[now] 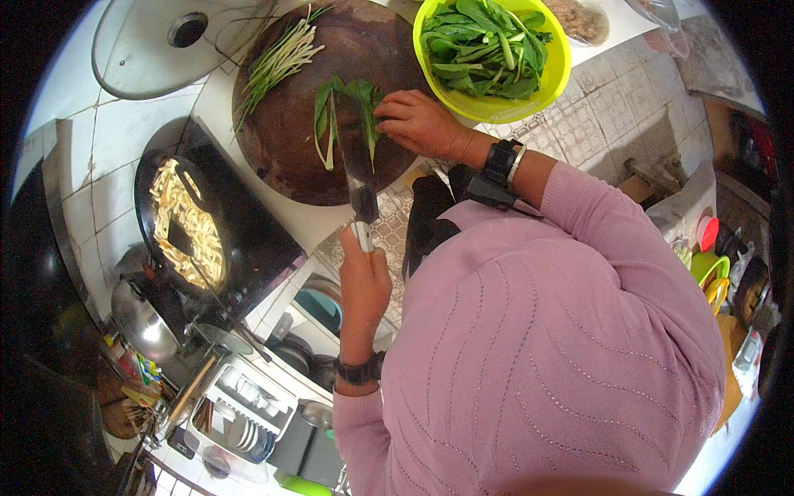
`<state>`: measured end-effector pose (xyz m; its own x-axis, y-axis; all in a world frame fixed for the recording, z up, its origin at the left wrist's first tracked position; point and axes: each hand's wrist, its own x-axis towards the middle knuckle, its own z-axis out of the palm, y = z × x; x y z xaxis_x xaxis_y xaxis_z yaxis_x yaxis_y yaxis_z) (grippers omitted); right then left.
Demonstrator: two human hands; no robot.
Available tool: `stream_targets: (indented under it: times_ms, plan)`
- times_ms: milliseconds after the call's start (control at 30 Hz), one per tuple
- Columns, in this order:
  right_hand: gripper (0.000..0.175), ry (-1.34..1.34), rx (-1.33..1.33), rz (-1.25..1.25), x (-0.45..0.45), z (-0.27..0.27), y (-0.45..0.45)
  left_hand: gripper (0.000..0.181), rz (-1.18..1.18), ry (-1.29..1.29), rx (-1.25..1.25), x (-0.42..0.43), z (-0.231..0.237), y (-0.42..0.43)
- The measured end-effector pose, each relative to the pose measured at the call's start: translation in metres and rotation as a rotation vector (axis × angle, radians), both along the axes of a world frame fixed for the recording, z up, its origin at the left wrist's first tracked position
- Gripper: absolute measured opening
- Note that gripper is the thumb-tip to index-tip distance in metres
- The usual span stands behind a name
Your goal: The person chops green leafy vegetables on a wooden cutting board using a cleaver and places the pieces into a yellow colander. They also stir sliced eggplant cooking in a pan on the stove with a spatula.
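My left hand [365, 279] grips the white handle of a kitchen knife [358, 180], whose broad blade reaches over a round, dark brown cutting board [285, 167]. Leafy greens [324, 118] with pale stems lie on the board on both sides of the blade. My right hand [428, 127] has its curled fingers on the leaves to the right of the blade; its fingertips are partly hidden. A bunch of thin green stalks with whitish ends [279, 65] rests on the board's upper left. Beside the board stands a yellow-green plastic basket [561, 77] heaped with leafy greens [484, 49].
At left, a dark pan [144, 204] on a black stove [260, 254] holds pale strips of food [201, 248]. A glass lid [136, 56] lies at the upper left. Lower left are a metal bowl [146, 322] and a white dish rack [282, 412]. A transparent bag [577, 22] is beyond the basket.
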<state>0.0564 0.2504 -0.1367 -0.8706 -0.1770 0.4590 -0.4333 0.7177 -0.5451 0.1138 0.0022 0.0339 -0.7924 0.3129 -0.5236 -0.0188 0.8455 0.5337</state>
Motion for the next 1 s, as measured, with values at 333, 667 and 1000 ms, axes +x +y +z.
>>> stream_targets:
  times_ms: [333, 667, 1000]
  plan:
    - [0.028, -0.027, -0.018, 0.009, 0.000, 0.004, 0.000, 0.046, 0.000, -0.067, 0.002, 0.013, 0.008, -0.005]
    - [0.025, -0.022, 0.018, -0.005, -0.001, 0.002, -0.001, 0.050, 0.018, -0.094, -0.045, 0.034, 0.015, -0.014]
    - [0.024, -0.028, 0.007, 0.000, -0.001, 0.003, -0.001, 0.050, -0.004, -0.062, -0.034, 0.045, 0.017, -0.022]
